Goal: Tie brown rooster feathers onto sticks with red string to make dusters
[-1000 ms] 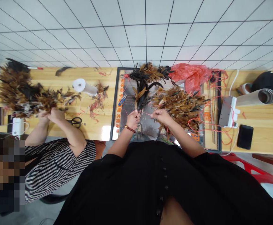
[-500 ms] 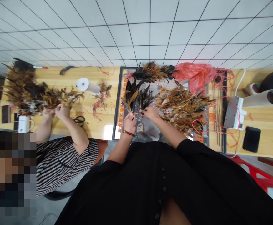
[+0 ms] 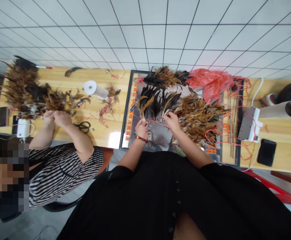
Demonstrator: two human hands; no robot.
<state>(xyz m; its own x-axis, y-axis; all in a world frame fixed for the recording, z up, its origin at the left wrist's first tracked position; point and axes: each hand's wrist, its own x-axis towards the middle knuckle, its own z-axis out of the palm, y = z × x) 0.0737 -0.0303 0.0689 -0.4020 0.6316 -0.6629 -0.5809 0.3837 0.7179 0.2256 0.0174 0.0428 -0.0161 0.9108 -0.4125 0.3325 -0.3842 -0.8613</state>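
My left hand [image 3: 141, 126], with a beaded bracelet at the wrist, is closed on the quill ends of a small bunch of brown and black feathers [image 3: 144, 104]. A red string [image 3: 153, 120] stretches from this hand to the right. My right hand [image 3: 170, 120] has its fingertips pinched together at the pale quill ends of loose dark feathers [image 3: 169, 100]; the exact number in the pinch is hidden. Right beside it lies a big heap of golden-brown feathers [image 3: 201, 116]. Behind both hands rests a tied feather bundle [image 3: 166, 76] with red at its end.
A red plastic bag [image 3: 210, 81] lies at the back. A power strip [image 3: 248, 123] and a black phone [image 3: 266, 152] are on the right. Leftward are a white spool [image 3: 95, 89], scissors [image 3: 82, 127] and a co-worker's hands [image 3: 56, 118] at another feather pile.
My right hand has moved right, away from my left hand, to the loose feathers' quill ends. More red string shows between my hands. The left hand stays closed on its bunch.
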